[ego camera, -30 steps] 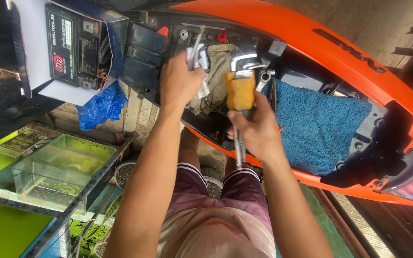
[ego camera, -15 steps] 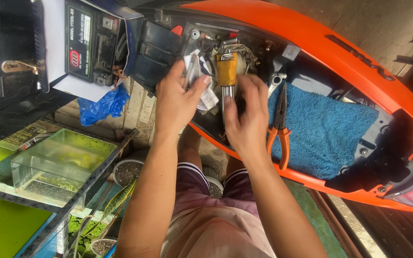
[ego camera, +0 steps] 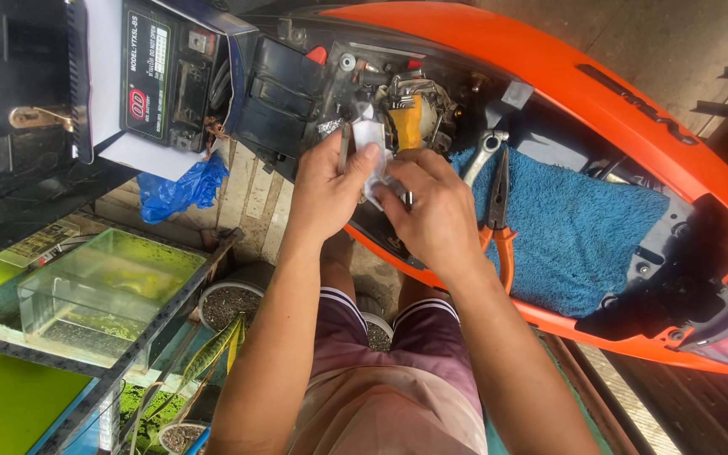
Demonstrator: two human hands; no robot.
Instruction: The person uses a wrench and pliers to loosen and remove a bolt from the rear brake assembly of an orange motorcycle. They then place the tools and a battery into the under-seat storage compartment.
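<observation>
Both hands (ego camera: 381,194) pinch a white scrap (ego camera: 371,139), perhaps paper.

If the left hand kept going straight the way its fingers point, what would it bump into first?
Probably the black plastic box in the open scooter body, just beyond the left hand and the white piece it holds; depth is hard to judge.

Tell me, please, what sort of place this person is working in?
Probably an informal outdoor repair spot beside a home. An orange scooter stands opened, pliers lie on a blue towel, and potted plants and a glass tank stand nearby.
</observation>
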